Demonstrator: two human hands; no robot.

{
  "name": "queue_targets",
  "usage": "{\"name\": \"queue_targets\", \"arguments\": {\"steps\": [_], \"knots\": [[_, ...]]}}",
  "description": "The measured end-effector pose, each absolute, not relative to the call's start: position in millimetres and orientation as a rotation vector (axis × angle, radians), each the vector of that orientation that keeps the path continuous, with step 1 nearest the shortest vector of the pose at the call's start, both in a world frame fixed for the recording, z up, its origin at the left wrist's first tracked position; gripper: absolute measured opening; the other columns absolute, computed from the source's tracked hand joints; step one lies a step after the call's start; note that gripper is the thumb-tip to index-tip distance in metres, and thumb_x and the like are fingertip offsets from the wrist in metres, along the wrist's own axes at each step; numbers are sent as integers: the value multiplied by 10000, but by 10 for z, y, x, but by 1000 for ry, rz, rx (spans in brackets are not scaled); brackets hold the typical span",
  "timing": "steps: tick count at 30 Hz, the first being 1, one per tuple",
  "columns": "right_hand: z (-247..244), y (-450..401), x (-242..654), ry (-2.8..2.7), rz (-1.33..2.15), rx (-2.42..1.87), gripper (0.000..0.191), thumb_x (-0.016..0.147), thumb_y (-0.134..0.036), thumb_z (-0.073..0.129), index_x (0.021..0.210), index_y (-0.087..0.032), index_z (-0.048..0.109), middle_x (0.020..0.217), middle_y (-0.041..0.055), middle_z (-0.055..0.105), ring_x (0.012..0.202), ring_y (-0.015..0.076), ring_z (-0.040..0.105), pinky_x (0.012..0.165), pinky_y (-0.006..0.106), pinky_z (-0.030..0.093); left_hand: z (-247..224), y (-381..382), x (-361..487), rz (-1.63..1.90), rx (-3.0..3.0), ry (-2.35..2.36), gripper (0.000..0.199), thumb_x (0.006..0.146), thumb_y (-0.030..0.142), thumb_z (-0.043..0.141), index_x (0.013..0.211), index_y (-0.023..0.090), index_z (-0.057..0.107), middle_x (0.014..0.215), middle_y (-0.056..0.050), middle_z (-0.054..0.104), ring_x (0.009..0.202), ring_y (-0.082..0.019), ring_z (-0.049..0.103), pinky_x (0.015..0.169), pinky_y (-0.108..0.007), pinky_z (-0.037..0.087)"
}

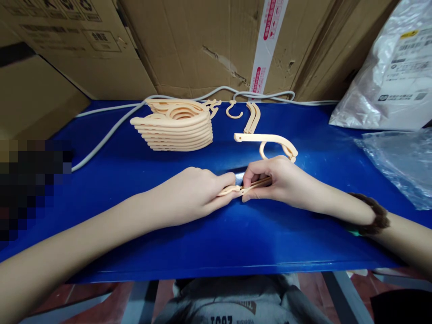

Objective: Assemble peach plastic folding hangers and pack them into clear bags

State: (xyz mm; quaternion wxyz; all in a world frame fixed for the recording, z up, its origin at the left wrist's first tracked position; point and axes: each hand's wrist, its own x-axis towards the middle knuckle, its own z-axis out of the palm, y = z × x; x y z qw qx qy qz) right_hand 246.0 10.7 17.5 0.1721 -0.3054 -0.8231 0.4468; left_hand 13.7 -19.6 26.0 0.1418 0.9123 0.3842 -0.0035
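Observation:
Over the blue table's middle, my left hand (199, 193) is closed on a beige plastic hanger piece (228, 191), most of which its fingers hide. My right hand (281, 182) pinches a slim beige hanger arm (259, 183) between thumb and fingers. The ends of the two pieces meet between my hands; whether they are joined, I cannot tell. Just beyond my right hand lies a curved hanger part (270, 138) with a ring-like piece beneath it. Farther back are a loose hook (236, 116) and a pair of hanger arms (252, 118).
A stack of beige folded hangers (180, 130) stands at the back left. Behind it a white cable (114, 130) runs along the blue table (236, 243). Cardboard boxes (209, 40) line the back. Plastic bags (388, 85) occupy the right side.

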Motion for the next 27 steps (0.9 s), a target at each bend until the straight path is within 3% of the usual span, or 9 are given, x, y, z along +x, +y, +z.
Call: {"name": "queue_targets", "arguments": {"steps": [3,7,10,14,18,23,27], "knots": [[185,100,2450,-2361,1216,-826,170,870,-276,789,841,-154,675,779,-4,731,700,124,695,644,215,497,272,-182,156,129,2353,1127,288,1033,446,461,951,210,604,632,52,530,550,-136,491,549,-260,246],[181,80,2443,-2446,1033,-731,151,879,-236,788,873,-158,659,798,-14,719,708,111,674,655,204,461,197,-190,187,277,2173,1101,336,1000,483,494,879,199,627,625,57,494,554,-107,429,554,-244,260],[165,81,2473,-2566,778,-694,185,925,-297,749,899,-162,625,783,-16,697,649,105,625,605,210,397,183,-180,189,298,2078,1114,331,968,471,524,831,187,623,626,59,495,559,-98,407,541,-237,264],[149,116,2535,-2756,412,-734,290,1043,-438,553,996,-159,617,697,-3,652,569,131,577,549,242,305,232,-114,140,347,1982,1112,326,937,463,528,797,177,594,637,61,476,576,-93,388,536,-226,286],[146,163,2578,-2876,90,-683,405,1110,-398,331,932,-162,607,626,14,613,546,152,545,568,266,288,257,-37,62,395,2016,1160,352,943,493,505,781,184,553,643,58,427,590,-102,385,539,-232,284],[139,197,2616,-2854,9,-690,415,1117,-385,305,1024,-158,639,678,27,663,572,161,561,545,281,271,285,-20,-18,367,2106,1257,343,1015,523,417,950,216,556,726,48,553,668,-140,522,616,-252,372],[122,208,2625,-2870,13,-725,423,1116,-401,302,1080,-165,651,724,38,694,608,169,595,551,287,288,304,-37,-15,308,2158,1212,393,1062,527,330,963,223,558,842,27,640,788,-162,611,706,-275,427]]}}
